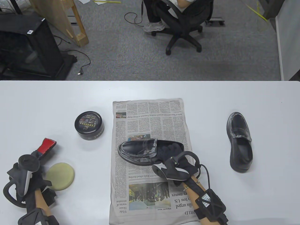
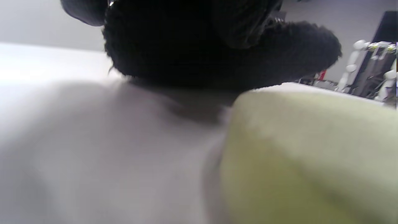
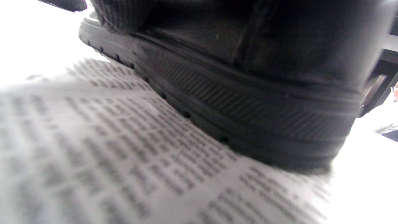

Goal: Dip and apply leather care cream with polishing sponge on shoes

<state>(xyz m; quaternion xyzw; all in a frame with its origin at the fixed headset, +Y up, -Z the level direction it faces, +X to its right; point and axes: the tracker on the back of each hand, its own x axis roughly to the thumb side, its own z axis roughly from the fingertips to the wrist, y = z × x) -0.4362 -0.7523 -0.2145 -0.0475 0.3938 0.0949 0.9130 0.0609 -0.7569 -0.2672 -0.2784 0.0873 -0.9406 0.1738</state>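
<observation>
Right hand (image 1: 172, 153) fingers vanish into the heel opening of the black leather loafer (image 1: 140, 150) on the printed newspaper sheet (image 1: 150, 117) — grip unclear. Left of it, the left hand (image 1: 41, 180) touches the round yellow-green polishing sponge (image 1: 61, 176); finger pose hidden.

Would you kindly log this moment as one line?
right hand: grips shoe | left hand: beside sponge | tin: lidded
</observation>
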